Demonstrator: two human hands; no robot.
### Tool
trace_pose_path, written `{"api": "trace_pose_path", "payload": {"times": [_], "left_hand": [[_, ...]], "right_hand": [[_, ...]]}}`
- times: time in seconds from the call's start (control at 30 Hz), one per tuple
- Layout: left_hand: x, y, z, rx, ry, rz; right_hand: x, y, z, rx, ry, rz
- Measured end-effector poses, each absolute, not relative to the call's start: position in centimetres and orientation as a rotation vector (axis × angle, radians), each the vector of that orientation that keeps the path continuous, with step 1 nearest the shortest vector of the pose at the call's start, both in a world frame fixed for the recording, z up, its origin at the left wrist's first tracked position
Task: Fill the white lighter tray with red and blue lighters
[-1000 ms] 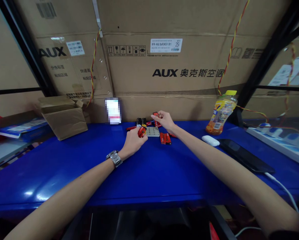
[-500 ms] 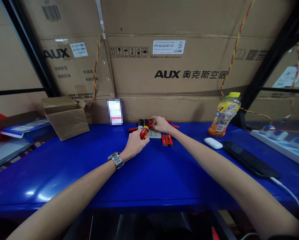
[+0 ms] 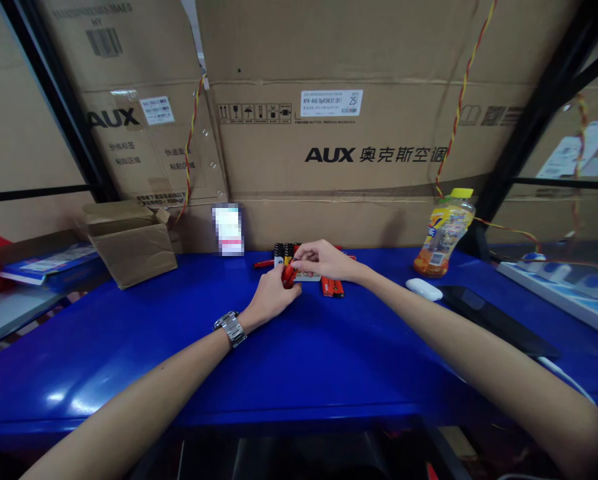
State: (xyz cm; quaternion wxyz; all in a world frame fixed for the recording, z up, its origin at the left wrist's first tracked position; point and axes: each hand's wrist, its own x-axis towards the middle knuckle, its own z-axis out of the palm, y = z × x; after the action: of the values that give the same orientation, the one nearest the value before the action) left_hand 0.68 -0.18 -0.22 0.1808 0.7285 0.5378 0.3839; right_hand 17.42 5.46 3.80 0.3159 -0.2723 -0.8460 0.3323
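We saw a glossy blue tabletop (image 3: 219, 393). In the left hand (image 3: 271, 295), the small lighter-like piece (image 3: 289, 275) was red; the pair of pieces (image 3: 333, 287) to its right was orange-red. Farther back, we made out black tops over white and yellow on the clustered pieces (image 3: 283, 253). We noted a silver wristwatch (image 3: 231, 329), a yellow-capped bottle (image 3: 441, 240), a twisted red-and-yellow cord (image 3: 461, 103) and a brown carton (image 3: 379, 50) with black print.
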Motion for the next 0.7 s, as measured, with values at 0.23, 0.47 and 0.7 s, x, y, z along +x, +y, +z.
{"api": "trace_pose_path", "payload": {"times": [0.23, 0.47, 0.7], "left_hand": [[0.7, 0.2, -0.8, 1.942, 1.501, 1.153], [0.8, 0.3, -1.0, 2.026, 1.439, 1.101], [0.8, -0.1, -0.8, 2.047, 1.425, 1.058]], "right_hand": [[20.3, 9.7, 4.5, -0.858, -1.884, 0.819], [18.8, 11.6, 1.5, -0.970, -2.091, 0.578], [17.6, 10.9, 0.6, -0.917, -2.197, 0.344]]}}
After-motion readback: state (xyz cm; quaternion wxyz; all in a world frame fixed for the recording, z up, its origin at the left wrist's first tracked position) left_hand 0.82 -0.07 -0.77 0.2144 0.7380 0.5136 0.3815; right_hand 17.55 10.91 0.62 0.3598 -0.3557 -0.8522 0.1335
